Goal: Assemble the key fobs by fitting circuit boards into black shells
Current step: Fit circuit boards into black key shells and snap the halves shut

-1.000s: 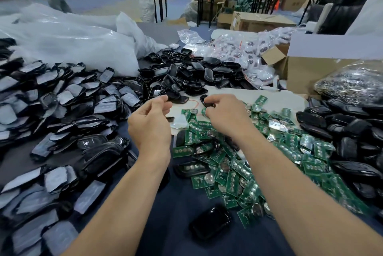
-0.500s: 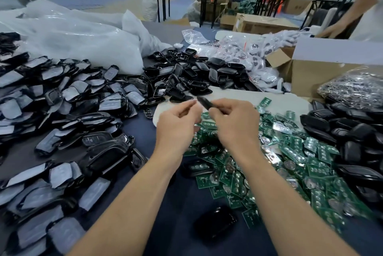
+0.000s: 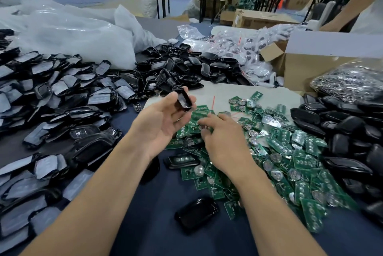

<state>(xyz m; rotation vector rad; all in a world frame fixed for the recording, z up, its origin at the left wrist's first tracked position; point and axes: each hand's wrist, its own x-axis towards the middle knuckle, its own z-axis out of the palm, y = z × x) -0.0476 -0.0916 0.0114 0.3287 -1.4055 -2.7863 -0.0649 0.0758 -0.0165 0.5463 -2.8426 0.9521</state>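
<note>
Head view, and we're at the pairing step: shell in one hand, board wanted in the other. The left hand sits palm-up just left of centre, pinching a single black shell between thumb and fingertips, clear of the table. The shell's long axis runs roughly from 11 o'clock down to 5 o'clock, tilted, not flat. Its hollow side seems to face up and toward the camera, which is the face a board has to drop into.

The right hand is palm-down at about 4 o'clock from the shell, fingers bent and touching the green circuit boards heaped across the right half of the table. Has it got one? I cannot tell; the fingertips are blurred and cover whatever lies beneath.

The next move, as I read it, calls for lifting one board free of its overlapping neighbours. Then turn it so its outline lines up with that 11-to-5 axis and seat it in the cavity while the left hand steadies the shell.

More empty shells are piled at 12 o'clock, and a lone black casing lies at 6 o'clock between the forearms.
</note>
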